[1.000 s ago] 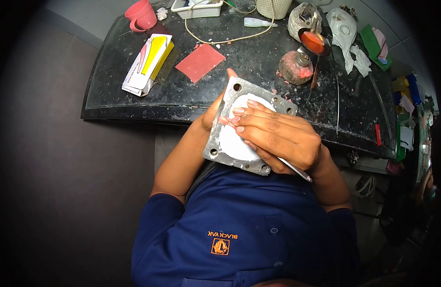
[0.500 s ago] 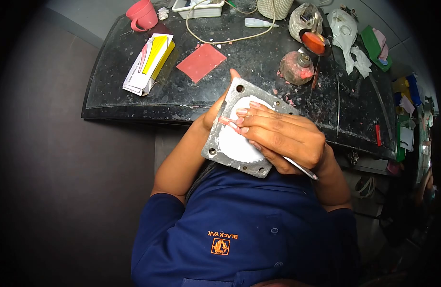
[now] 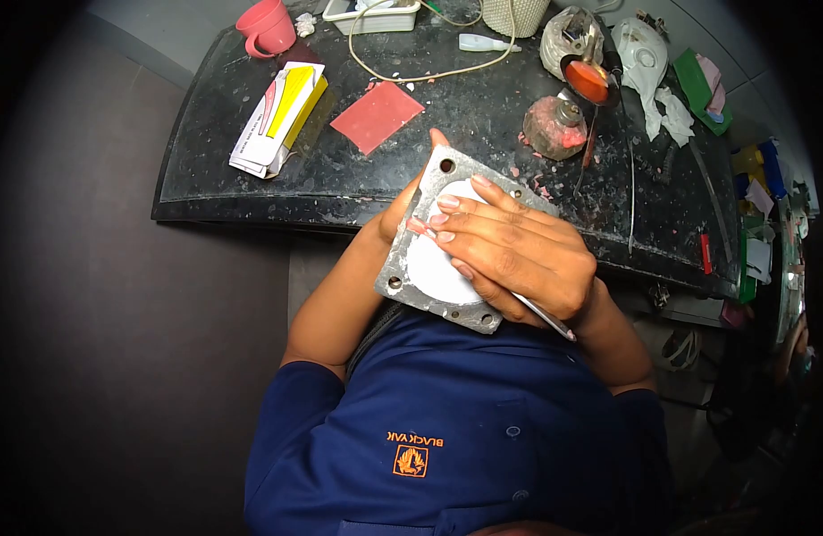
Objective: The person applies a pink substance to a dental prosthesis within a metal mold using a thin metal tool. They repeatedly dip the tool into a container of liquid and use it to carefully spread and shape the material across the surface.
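Note:
My left hand (image 3: 404, 207) grips a grey metal dental flask half (image 3: 395, 257) from beneath and along its left edge; most of its fingers are hidden behind it. White plaster (image 3: 436, 275) fills the round middle of the flask. A small strip of pink wax (image 3: 417, 225) lies at the plaster's left side. My right hand (image 3: 528, 255) rests over the plaster, fingertips at the pink strip. A thin metal wax tool (image 3: 547, 316) is held in it, its pink-smeared end sticking out below the palm. The tool's other end is covered by the fingers.
On the black bench (image 3: 197, 183) lie a pink wax sheet (image 3: 377, 117) and a wax box (image 3: 277, 121). A spirit burner (image 3: 554, 127) stands at right beside a ladle of red wax (image 3: 587, 82). A pink mug (image 3: 267, 29) and white tray (image 3: 371, 20) are at the back.
My right hand has shifted slightly left and up across the plaster, with the wax tool's protruding end moving left too. The flask and left hand stay almost where they were.

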The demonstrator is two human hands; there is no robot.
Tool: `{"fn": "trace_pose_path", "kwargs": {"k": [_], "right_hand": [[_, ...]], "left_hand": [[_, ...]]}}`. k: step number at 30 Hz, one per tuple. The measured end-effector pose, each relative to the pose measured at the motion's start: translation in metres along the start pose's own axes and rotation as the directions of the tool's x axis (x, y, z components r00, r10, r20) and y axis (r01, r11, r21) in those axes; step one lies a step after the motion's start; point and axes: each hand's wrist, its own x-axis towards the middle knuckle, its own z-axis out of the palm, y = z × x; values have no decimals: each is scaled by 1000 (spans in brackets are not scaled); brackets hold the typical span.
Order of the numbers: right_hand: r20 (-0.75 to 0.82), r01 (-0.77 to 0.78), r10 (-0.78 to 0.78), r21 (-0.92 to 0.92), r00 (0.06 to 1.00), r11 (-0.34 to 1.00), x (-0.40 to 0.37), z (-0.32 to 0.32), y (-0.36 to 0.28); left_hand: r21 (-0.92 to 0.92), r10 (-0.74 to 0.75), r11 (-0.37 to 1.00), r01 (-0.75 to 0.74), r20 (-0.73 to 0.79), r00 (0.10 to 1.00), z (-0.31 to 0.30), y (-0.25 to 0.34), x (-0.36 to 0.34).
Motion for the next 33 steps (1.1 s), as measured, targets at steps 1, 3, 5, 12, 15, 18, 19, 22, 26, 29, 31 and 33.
{"fn": "trace_pose_path", "kwargs": {"k": [1, 3, 5, 12, 15, 18, 19, 22, 26, 29, 31, 33], "right_hand": [[5, 8, -7, -8, 1000, 1000, 1, 0, 0], [11, 16, -15, -16, 1000, 1000, 0, 0, 0], [30, 13, -12, -20, 999, 1000, 0, 0, 0], [37, 23, -22, -27, 999, 999, 0, -1, 1], [50, 32, -31, -1, 998, 1000, -1, -3, 2], [66, 30, -32, 35, 997, 999, -4, -6, 4], [70, 30, -33, 41, 997, 999, -4, -6, 5], [70, 29, -32, 51, 997, 998, -5, -7, 5], [81, 26, -31, 67, 996, 997, -3, -9, 6], [67, -8, 3, 74, 998, 997, -3, -8, 5], [-8, -56, 56, 73, 998, 996, -6, -4, 3], [-82, -102, 108, 74, 991, 992, -5, -2, 2]], "left_hand": [[-33, 5, 999, -5, -7, 1000, 2, -2, 0], [-66, 10, 998, -11, -13, 1000, 4, -2, 1], [-32, 12, 999, -14, -51, 999, 5, -2, 0], [163, 83, 986, -23, -372, 925, 3, 2, -4], [14, 26, 1000, -25, -74, 997, 1, -1, -2], [48, 8, 999, -7, -31, 999, -3, 2, -4], [67, 21, 998, -16, -82, 996, -2, 2, -5], [71, 29, 997, -20, -128, 991, 1, 0, -4], [21, -10, 1000, 12, -76, 997, -3, 2, -3], [-26, 21, 999, -23, -103, 994, -5, 1, -5], [-60, 41, 996, -72, -411, 911, 26, -7, 9], [-76, 43, 989, -128, -677, 735, 33, -8, 12]]}}
